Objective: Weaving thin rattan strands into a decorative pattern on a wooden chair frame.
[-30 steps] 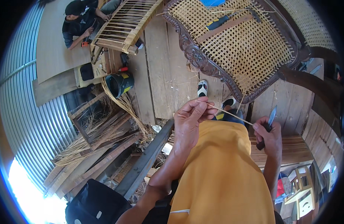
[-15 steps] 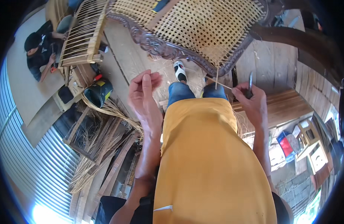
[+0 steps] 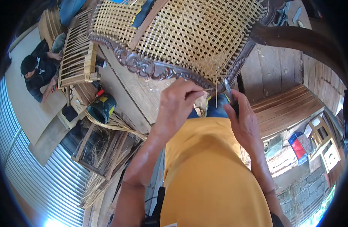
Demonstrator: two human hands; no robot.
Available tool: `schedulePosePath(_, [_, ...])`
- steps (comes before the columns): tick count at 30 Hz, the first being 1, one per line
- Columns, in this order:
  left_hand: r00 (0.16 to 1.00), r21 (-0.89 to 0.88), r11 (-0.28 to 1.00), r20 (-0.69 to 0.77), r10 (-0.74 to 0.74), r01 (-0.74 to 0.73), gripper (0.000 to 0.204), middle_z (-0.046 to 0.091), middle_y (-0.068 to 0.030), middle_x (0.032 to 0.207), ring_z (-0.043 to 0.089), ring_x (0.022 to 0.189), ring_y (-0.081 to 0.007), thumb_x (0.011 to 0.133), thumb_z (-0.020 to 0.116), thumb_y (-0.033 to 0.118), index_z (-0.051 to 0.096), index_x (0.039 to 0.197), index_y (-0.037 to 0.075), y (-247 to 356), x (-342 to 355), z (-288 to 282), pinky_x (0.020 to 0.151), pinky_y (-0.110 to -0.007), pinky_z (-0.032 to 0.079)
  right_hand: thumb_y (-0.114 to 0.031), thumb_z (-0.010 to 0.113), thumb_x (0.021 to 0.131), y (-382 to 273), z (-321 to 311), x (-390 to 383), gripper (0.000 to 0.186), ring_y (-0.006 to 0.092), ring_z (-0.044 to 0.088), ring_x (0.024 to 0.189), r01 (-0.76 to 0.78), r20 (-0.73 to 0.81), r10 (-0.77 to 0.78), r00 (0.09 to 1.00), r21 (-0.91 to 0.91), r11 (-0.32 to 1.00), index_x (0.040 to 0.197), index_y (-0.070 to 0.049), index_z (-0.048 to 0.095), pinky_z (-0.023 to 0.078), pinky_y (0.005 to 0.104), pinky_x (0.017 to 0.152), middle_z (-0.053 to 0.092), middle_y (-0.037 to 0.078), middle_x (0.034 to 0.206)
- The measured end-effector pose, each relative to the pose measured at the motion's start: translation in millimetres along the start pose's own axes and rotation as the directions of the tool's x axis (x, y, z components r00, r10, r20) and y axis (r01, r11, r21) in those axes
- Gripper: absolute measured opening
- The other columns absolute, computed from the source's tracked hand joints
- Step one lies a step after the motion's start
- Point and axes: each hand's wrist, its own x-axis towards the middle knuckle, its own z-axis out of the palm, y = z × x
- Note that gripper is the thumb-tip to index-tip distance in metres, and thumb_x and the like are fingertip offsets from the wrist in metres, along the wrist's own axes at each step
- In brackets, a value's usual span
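A carved dark-wood chair seat (image 3: 143,68) with woven cane (image 3: 181,34) lies in front of me, one corner toward my body. My left hand (image 3: 176,102) pinches a thin cane strand (image 3: 208,89) that runs to this corner. Another loose strand (image 3: 216,97) hangs down there. In my right hand (image 3: 245,123) is a slim metal tool (image 3: 229,90) with a dark handle; its shiny end reaches up beside the corner. Whether its tip touches the cane or the frame is too small to tell.
A curved dark-wood piece (image 3: 295,39) extends right of the seat. A flat wooden strip (image 3: 147,24) and a dark-blue tool (image 3: 143,14) lie on the cane. At left are a black bucket (image 3: 102,109), bundled cane (image 3: 117,123) and a co-worker (image 3: 40,72) beside a slatted frame (image 3: 77,49).
My left hand has moved right to the corner and closed on the strand. My right hand has let go of that strand and swung the tool toward the corner. The seat appears lower in view.
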Motion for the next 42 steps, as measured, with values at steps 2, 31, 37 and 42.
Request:
schedulePosePath(2, [1.000, 0.037, 0.999, 0.001, -0.023, 0.023, 0.007, 0.063, -0.0090, 0.076, 0.060, 0.059, -0.0162, 0.081, 0.073, 0.002, 0.069, 0.086, 0.000, -6.5, 15.3, -4.2, 0.054, -0.028, 0.048, -0.009, 0.061, 0.093, -6.0, -6.7, 2.4, 0.034, 0.0322, 0.059, 0.079, -0.021, 0.012, 0.020, 1.000, 0.003, 1.000, 0.126, -0.003, 0.054, 0.048, 0.0394, 0.071, 0.056, 0.016, 0.087])
schedulePosePath(31, [0.929, -0.912, 0.340, 0.104, -0.354, 0.231, 0.011, 0.062, -0.0228, 0.115, 0.063, 0.111, -0.0372, 0.101, 0.049, 0.010, 0.044, 0.109, 0.006, 4.4, 36.7, 2.0, 0.098, -0.047, 0.052, -0.017, 0.066, 0.093, -5.8, 30.5, 14.7, 0.024, 0.0052, 0.055, 0.058, -0.349, 0.128, 0.372, 0.919, 0.701, 0.622, 0.109, -0.001, 0.059, 0.041, 0.0187, 0.050, 0.067, 0.004, 0.084])
schedulePosePath(37, [0.899, -0.892, 0.451, -0.220, -0.379, -0.028, 0.014, 0.058, -0.0243, 0.122, 0.058, 0.118, -0.0364, 0.101, 0.048, 0.010, 0.039, 0.112, 0.007, 2.3, 31.6, 9.3, 0.103, -0.047, 0.048, -0.015, 0.070, 0.089, -25.4, 21.5, 11.9, 0.015, 0.0044, 0.049, 0.042, -0.519, 0.342, 0.399, 0.851, 0.667, 0.535, 0.091, 0.000, 0.067, 0.037, 0.0189, 0.038, 0.070, 0.007, 0.075])
schedulePosePath(42, [0.912, -0.933, 0.360, -0.136, -0.388, 0.014, 0.011, 0.057, -0.0253, 0.124, 0.056, 0.120, -0.0384, 0.102, 0.047, 0.015, 0.045, 0.108, 0.006, 3.2, 26.0, 6.3, 0.104, -0.050, 0.047, -0.011, 0.073, 0.085, -14.1, 24.7, 3.2, 0.011, 0.0039, 0.046, 0.039, -0.578, 0.349, 0.472, 0.810, 0.615, 0.536, 0.084, -0.002, 0.067, 0.034, 0.0186, 0.036, 0.063, 0.003, 0.060])
